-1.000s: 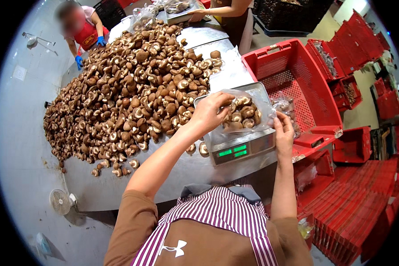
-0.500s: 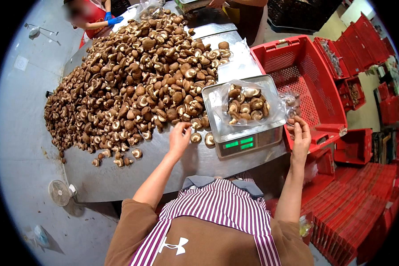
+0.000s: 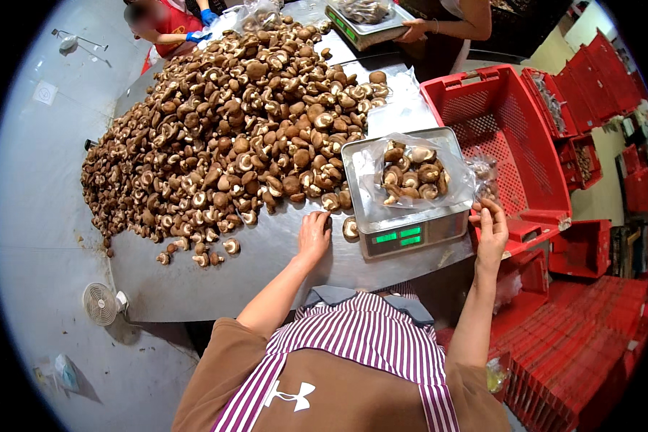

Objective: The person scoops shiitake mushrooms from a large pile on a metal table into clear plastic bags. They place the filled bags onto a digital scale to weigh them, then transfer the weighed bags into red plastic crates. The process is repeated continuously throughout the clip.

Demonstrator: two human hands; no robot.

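A clear plastic bag of shiitake mushrooms [image 3: 417,175] lies on the steel pan of a digital scale [image 3: 363,205] with a lit green display. Left of the scale, my left hand [image 3: 315,234] is low over the table with curled fingers, covering the spot where a loose mushroom lay; its grip is mostly hidden. Another loose mushroom [image 3: 350,228] sits between that hand and the scale. My right hand [image 3: 491,234] is at the scale's right side by the red crate's edge, fingers bent and apart, with nothing visible in them. A second bagged portion [image 3: 484,176] rests just beyond it.
A large mushroom heap [image 3: 230,137] covers much of the steel table [image 3: 281,284]. At right stands a red crate [image 3: 482,119], with stacked red crates [image 3: 576,345] below. Across the table, one person wears blue gloves; another's hand [image 3: 414,30] touches a second scale [image 3: 371,32].
My left hand has closed in over a loose mushroom beside the scale, hiding it. My right hand has barely moved. Across the table, a person's hand and a loaded scale have come into view.
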